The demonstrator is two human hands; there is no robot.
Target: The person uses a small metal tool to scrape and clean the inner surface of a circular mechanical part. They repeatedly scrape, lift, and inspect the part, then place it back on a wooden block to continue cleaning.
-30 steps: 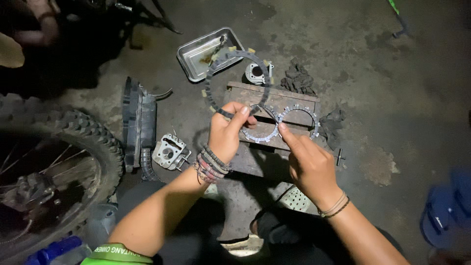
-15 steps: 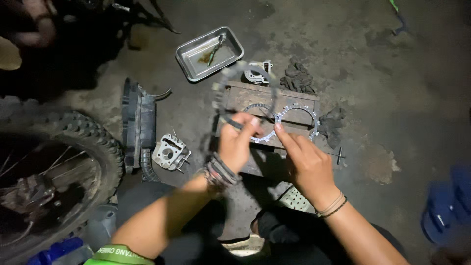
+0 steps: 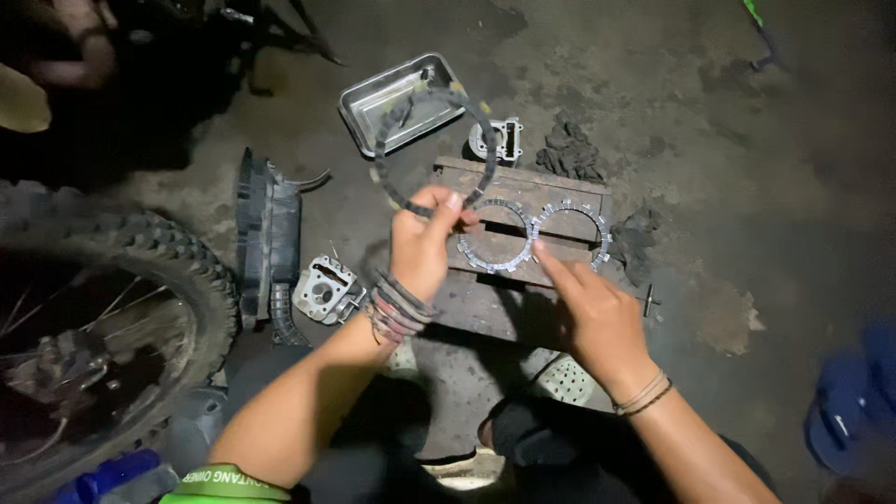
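My left hand pinches a dark toothed ring plate by its lower edge and holds it upright above the floor. Two lighter metal ring plates lie side by side on a wooden board. My right hand rests on the board's near edge, its index finger stretched toward the gap between the two flat rings. It grips nothing.
A metal tray lies on the concrete floor behind the raised ring. An engine cylinder stands beside the tray and a cylinder head sits left of my arm. A knobby motorcycle tyre fills the left side. A black plastic cover leans nearby.
My left hand has lifted the dark ring plate off the board and raised it upright. My right hand has drawn back slightly toward the board's near edge.
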